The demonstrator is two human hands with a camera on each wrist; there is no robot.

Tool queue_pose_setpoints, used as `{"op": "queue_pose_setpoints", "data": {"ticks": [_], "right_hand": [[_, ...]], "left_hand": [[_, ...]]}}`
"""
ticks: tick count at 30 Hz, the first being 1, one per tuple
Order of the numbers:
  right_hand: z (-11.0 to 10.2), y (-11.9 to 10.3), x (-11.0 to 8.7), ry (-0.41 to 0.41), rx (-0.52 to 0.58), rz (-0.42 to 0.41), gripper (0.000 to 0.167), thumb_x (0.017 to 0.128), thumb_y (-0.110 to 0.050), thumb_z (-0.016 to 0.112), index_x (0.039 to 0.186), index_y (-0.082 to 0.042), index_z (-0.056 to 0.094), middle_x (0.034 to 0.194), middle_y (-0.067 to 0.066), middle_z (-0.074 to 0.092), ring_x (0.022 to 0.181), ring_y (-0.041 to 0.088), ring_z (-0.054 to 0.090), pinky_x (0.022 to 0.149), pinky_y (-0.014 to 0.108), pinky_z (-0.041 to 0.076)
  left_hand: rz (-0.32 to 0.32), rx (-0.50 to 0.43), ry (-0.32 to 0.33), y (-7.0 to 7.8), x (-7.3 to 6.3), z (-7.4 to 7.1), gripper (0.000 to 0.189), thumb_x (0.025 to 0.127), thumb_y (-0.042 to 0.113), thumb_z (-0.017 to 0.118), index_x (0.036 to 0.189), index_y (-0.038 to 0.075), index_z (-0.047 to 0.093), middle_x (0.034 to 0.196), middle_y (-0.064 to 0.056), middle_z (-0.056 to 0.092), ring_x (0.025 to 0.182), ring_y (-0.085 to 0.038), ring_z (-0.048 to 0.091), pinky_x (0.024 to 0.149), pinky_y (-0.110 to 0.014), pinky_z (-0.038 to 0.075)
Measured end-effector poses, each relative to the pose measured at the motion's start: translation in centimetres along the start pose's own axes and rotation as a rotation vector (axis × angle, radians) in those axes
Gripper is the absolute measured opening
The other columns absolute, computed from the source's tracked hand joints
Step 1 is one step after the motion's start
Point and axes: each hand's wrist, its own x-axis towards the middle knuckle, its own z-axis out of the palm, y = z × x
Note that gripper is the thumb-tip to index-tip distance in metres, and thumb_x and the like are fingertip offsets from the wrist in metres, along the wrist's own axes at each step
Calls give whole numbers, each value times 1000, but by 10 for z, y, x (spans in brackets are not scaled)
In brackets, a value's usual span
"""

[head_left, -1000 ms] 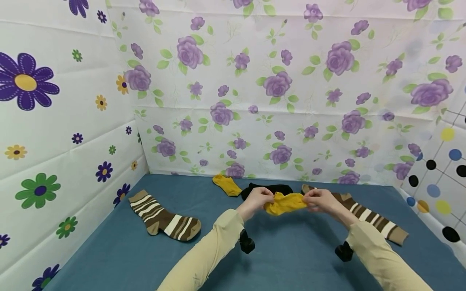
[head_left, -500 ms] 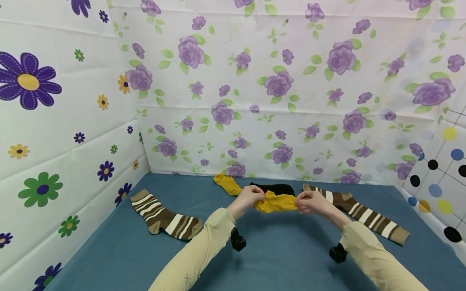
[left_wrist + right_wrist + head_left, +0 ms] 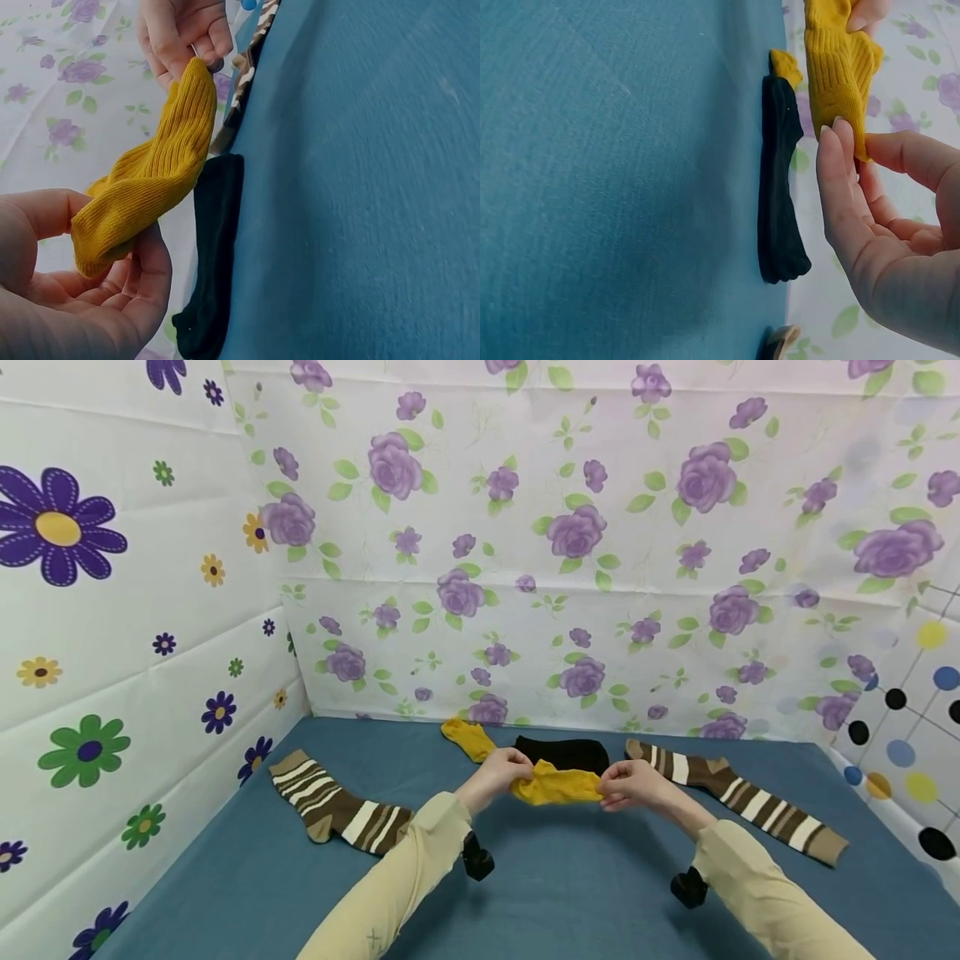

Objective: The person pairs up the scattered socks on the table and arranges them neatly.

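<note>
A yellow ribbed sock (image 3: 558, 785) is stretched sideways between both hands, held up off the blue cloth. My left hand (image 3: 497, 777) pinches its left end between thumb and fingers, as the left wrist view shows on the sock (image 3: 161, 165). Its other end is pinched by my right hand (image 3: 633, 785), seen close in the right wrist view beside the sock (image 3: 840, 75). Behind the held sock lies a black sock (image 3: 566, 753), partly covered by it in the head view. Another yellow sock (image 3: 468, 739) lies flat to the left of the black one.
One brown striped sock (image 3: 337, 806) lies on the left, partly behind the left sleeve. A second brown striped sock (image 3: 750, 797) lies on the right. Blue cloth (image 3: 570, 893) covers the table. Flowered sheets (image 3: 420, 552) wall off the back and left side.
Both hands have drifted left with the yellow sock stretched between them. More of the black sock and the right striped sock now shows. The socks on the cloth stay in place.
</note>
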Motion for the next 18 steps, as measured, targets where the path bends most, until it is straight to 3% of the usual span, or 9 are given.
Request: {"op": "queue_pose_setpoints", "data": {"ticks": [12, 18], "right_hand": [[6, 5, 0, -49, 19, 75, 14, 87, -1, 57, 94, 11, 56, 82, 18, 62, 72, 28, 63, 70, 41, 50], [8, 8, -1, -92, 18, 126, 14, 87, 0, 55, 94, 12, 55, 80, 19, 62, 70, 26, 64, 66, 37, 51]], "left_hand": [[-12, 82, -32, -10, -3, -2, 9, 83, 3, 60, 90, -3, 62, 82, -6, 58, 67, -17, 51, 61, -29, 46], [-31, 124, -62, -15, -3, -2, 9, 81, 2, 61, 89, -2, 63, 83, -5, 60, 66, -15, 52, 62, -33, 48]]}}
